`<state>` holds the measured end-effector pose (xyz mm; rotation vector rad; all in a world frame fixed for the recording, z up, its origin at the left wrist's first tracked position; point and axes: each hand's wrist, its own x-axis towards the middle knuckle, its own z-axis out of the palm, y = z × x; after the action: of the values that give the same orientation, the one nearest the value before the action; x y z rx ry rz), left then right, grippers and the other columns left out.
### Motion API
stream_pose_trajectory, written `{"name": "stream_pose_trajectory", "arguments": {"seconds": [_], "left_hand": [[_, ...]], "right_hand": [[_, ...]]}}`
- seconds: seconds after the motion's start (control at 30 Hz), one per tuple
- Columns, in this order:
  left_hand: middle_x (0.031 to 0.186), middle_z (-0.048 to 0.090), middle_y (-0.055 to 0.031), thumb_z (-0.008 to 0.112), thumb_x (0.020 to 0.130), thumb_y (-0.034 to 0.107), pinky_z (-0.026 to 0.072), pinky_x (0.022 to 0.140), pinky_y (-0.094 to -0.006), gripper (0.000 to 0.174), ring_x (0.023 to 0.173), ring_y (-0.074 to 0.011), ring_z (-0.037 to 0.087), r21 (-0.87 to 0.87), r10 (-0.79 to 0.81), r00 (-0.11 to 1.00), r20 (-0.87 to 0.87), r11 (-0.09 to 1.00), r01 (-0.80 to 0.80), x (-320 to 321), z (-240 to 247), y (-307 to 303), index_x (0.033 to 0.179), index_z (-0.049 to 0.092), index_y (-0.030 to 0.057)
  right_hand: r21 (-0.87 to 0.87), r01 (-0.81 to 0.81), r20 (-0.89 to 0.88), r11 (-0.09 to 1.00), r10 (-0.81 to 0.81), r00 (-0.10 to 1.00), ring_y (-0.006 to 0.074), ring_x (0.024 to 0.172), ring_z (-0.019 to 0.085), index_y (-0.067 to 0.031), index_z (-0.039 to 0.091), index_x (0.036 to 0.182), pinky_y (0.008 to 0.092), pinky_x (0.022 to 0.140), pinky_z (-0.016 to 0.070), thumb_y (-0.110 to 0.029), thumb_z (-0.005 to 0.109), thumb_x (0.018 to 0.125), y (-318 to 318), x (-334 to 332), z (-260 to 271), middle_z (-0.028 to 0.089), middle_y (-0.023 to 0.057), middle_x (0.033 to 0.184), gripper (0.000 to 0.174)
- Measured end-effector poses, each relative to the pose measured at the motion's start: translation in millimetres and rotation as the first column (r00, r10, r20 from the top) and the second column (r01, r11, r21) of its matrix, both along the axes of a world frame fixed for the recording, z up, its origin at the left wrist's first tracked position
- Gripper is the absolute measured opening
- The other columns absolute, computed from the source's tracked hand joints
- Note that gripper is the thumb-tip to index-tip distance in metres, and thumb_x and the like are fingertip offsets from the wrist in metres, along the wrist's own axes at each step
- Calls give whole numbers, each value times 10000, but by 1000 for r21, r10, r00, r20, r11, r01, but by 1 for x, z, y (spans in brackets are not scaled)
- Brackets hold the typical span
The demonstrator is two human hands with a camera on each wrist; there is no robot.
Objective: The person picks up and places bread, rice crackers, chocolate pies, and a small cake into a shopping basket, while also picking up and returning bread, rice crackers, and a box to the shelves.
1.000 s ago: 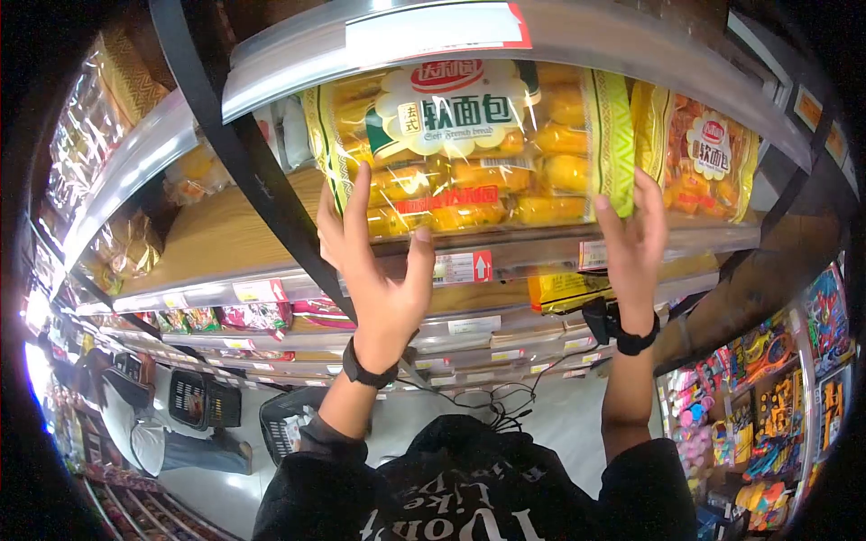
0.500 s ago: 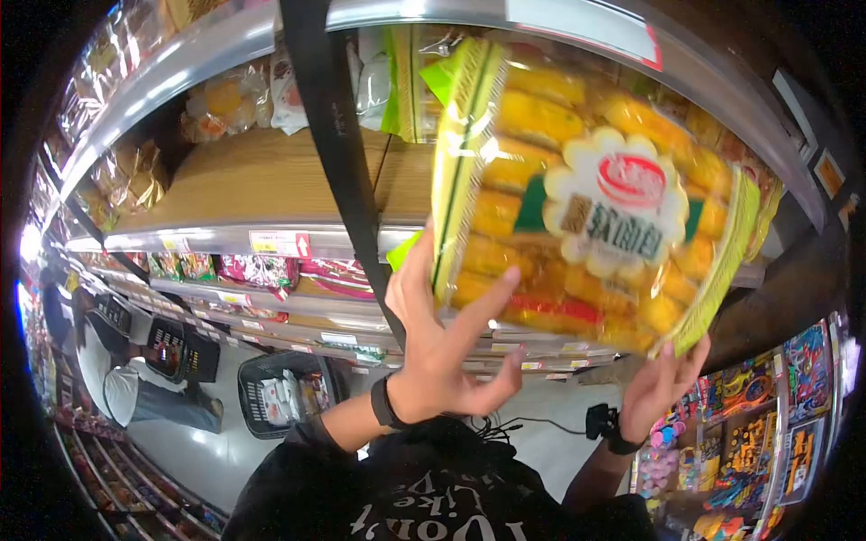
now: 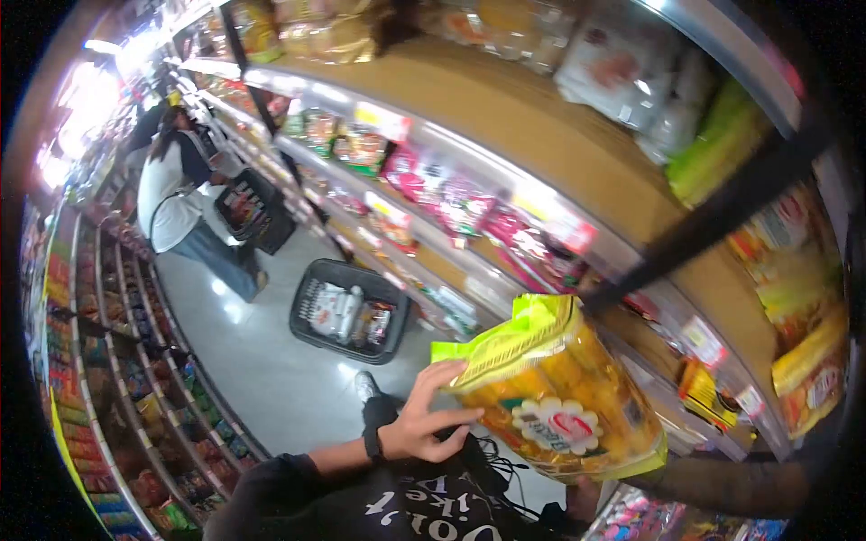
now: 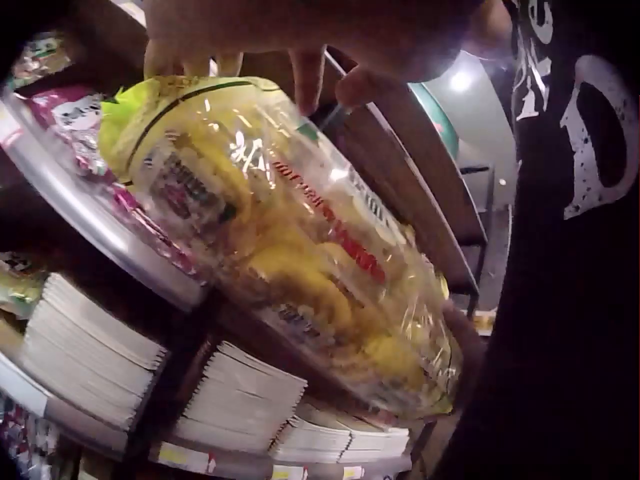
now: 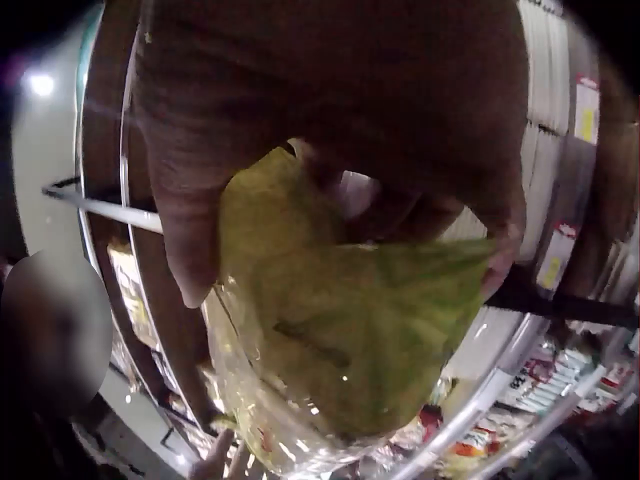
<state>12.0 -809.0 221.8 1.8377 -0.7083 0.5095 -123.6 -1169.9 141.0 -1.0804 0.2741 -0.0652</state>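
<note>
A clear and yellow bag of bread rolls (image 3: 568, 406) hangs tilted in front of the person's body, off the shelf. The left hand (image 3: 433, 417) grips its green-yellow left end; in the left wrist view that hand (image 4: 330, 45) lies along the bag's upper edge (image 4: 250, 95), fingers partly behind it. At the bag's lower end, the right hand (image 3: 585, 496) is mostly hidden in the head view. The right wrist view shows the right hand (image 5: 330, 110) holding the folded yellow-green end (image 5: 350, 330) between thumb and fingers.
A black basket (image 3: 352, 311) with packages stands on the floor. Farther along the aisle a person (image 3: 185, 203) carries another basket (image 3: 248, 212). Shelves (image 3: 505, 117) with snack bags line the right; more shelving (image 3: 108, 361) stands at left.
The bag has come off the shelf, turned, and moved down towards the body in both hands. The head view has swung left along the aisle, bringing the floor basket nearer the middle.
</note>
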Motion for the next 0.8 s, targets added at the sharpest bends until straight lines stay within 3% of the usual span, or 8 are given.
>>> {"name": "stream_pose_trajectory", "arguments": {"seconds": [0.07, 0.23, 0.33, 0.43, 0.53, 0.6, 0.7, 0.8], "left_hand": [[1404, 442, -249, 735, 695, 117, 347, 1059, -520, 406, 1284, -435, 447, -46, 45, 985, -168, 997, -54, 3, -2, 37, 1100, 722, 128], [1396, 449, -260, 736, 710, 136, 338, 1051, -515, 350, 1289, -437, 436, 64, 256, 943, -211, 967, -248, 1, -12, 150, 1058, 710, 114], [1423, 425, -275, 720, 721, 148, 328, 1091, -486, 336, 1307, -428, 425, 152, 404, 842, -356, 915, -374, -2, -42, 228, 1052, 697, 91], [1369, 464, -266, 697, 759, 201, 348, 1075, -498, 380, 1261, -440, 455, 240, 528, 683, -505, 846, -477, 8, -68, 288, 1123, 660, 99], [1276, 513, -283, 678, 820, 274, 427, 994, -482, 378, 1172, -446, 514, 412, 628, 558, -542, 778, -474, 14, -116, 328, 1116, 617, 46], [1195, 543, -266, 677, 837, 287, 483, 925, -464, 374, 1075, -412, 581, 387, 515, 347, -784, 842, -377, 26, -140, 356, 1108, 609, 39], [1131, 575, -250, 677, 838, 321, 500, 890, -448, 402, 955, -401, 635, 347, 447, 190, -874, 848, -401, 36, -201, 387, 1118, 601, 43], [1125, 575, -259, 679, 839, 325, 515, 878, -447, 408, 986, -408, 629, 441, 538, 203, -818, 813, -380, 49, -262, 412, 1121, 601, 40]], "right_hand": [[-57, -93, -54, 994, 90, 994, 271, 1201, 554, -4, 449, 1380, 430, 1040, 448, -269, 726, 824, 47, 29, 10, 555, 114, 1330, 676], [-144, -283, -256, 948, 240, 936, 276, 1273, 511, 10, 399, 1434, 400, 1072, 413, -99, 690, 814, 159, 78, 29, 519, 115, 1385, 693], [-211, -411, -373, 887, 316, 872, 236, 1194, 548, 7, 439, 1404, 383, 1024, 438, -115, 711, 837, 246, 116, 28, 570, 98, 1309, 641], [-298, -609, -451, 736, 454, 769, 151, 1051, 592, 13, 574, 1282, 315, 927, 457, -217, 709, 885, 314, 162, 7, 641, 55, 1172, 478], [-182, -730, -578, 659, 528, 622, 132, 1013, 612, -1, 608, 1257, 283, 898, 466, -322, 663, 930, 365, 206, -26, 665, 44, 1130, 462], [-52, -760, -647, 648, 558, 520, 139, 1024, 620, -8, 610, 1261, 281, 895, 471, -349, 642, 942, 392, 234, -56, 666, 44, 1139, 469], [4, -817, -705, 577, 580, 407, 149, 1046, 625, -15, 600, 1279, 283, 901, 475, -379, 623, 951, 424, 272, -88, 660, 46, 1164, 491], [50, -859, -694, 509, 636, 337, 137, 1082, 606, -12, 564, 1310, 288, 922, 470, -353, 644, 949, 457, 309, -137, 637, 43, 1217, 503]]}}
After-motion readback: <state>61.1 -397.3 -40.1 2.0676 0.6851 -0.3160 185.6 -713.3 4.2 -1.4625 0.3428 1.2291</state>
